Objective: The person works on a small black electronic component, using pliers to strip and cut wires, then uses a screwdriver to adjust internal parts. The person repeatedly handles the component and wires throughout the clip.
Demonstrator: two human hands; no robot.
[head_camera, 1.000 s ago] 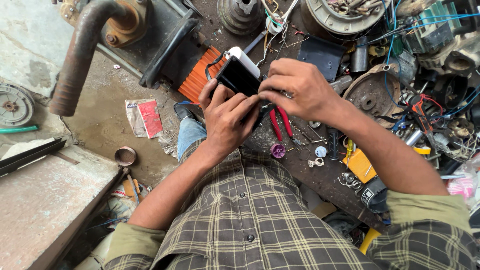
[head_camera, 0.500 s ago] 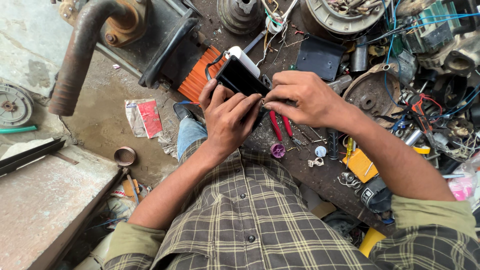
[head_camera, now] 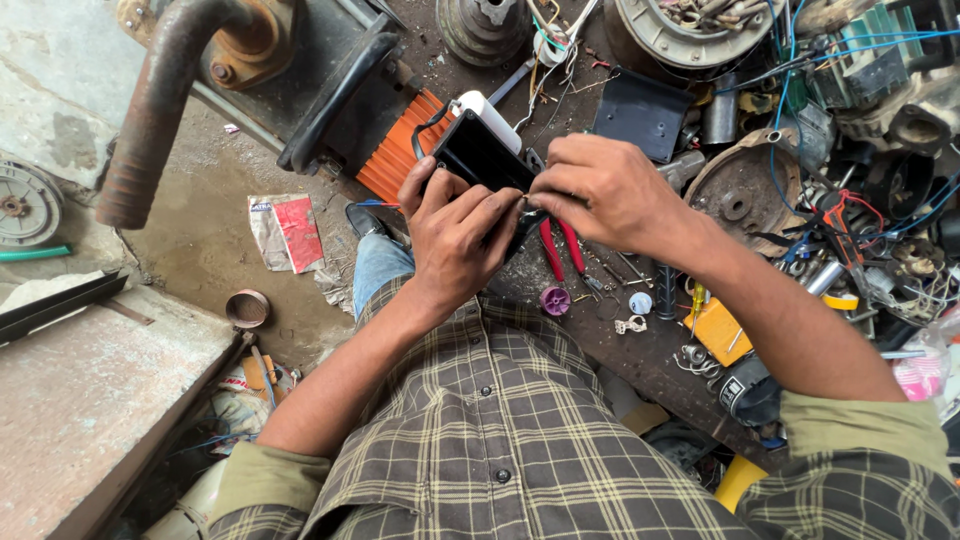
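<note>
Workbench (head_camera: 640,360): dark, grimy, littered with wires, red-handled pliers (head_camera: 560,250). Black box (head_camera: 480,160): flat, rectangular. Left hand (head_camera: 455,235) grips it; right hand (head_camera: 600,190) pinches its edge.

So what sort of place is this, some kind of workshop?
Most likely a small electrical or motor repair workshop. The cluttered workbench carries red-handled pliers, tangled wires and a round motor housing, while the left hand and right hand work on a black box.
</note>
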